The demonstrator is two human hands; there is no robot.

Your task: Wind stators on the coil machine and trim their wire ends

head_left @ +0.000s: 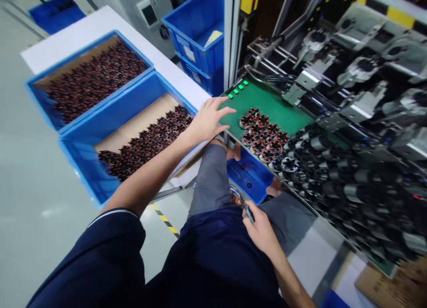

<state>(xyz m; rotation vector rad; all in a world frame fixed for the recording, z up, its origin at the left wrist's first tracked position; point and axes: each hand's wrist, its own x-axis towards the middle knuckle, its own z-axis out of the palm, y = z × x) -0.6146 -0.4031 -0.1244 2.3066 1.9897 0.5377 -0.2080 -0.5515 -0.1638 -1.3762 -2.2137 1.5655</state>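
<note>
My left hand [208, 119] reaches out over the near corner of the green work surface [273, 104], fingers spread, pointing toward a row of lit green buttons [237, 89]. It holds nothing. A cluster of copper-wound stator parts [263, 134] lies on the green surface just right of that hand. My right hand [262, 228] rests low by my lap, fingers closed round a thin dark tool [248, 212]. I am seated; grey trousers and a dark blue top show below.
Two blue bins [110, 116] with wound stators stand on a white table at left. More blue crates [196, 36] stand behind. A small blue tray [250, 176] sits under the bench edge. Machine fixtures [360, 72] and many dark metal motor parts [350, 183] fill the right.
</note>
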